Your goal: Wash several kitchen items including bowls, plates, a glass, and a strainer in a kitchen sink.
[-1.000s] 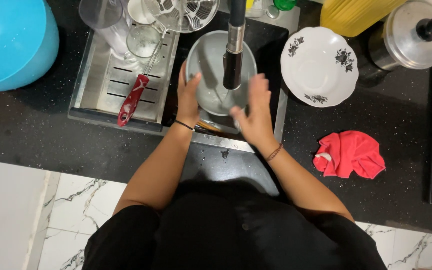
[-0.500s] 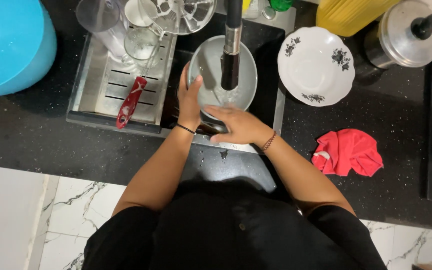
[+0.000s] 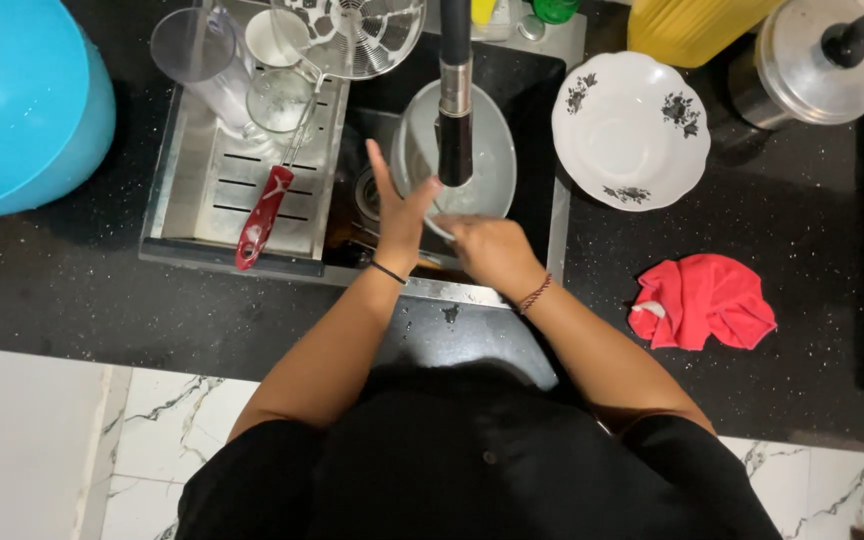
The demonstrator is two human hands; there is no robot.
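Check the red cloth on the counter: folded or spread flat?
Neither: the red cloth lies crumpled in a loose heap on the black counter, right of the sink, with no hand touching it.

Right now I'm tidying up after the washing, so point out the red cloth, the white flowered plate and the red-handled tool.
red cloth (image 3: 704, 300), head view, middle of the crumpled fabric.
white flowered plate (image 3: 630, 130), head view, bare centre.
red-handled tool (image 3: 260, 218), head view, on its handle.

Home kitchen: sink (image 3: 552, 150), tap (image 3: 455, 100), draining rack (image 3: 202, 200).
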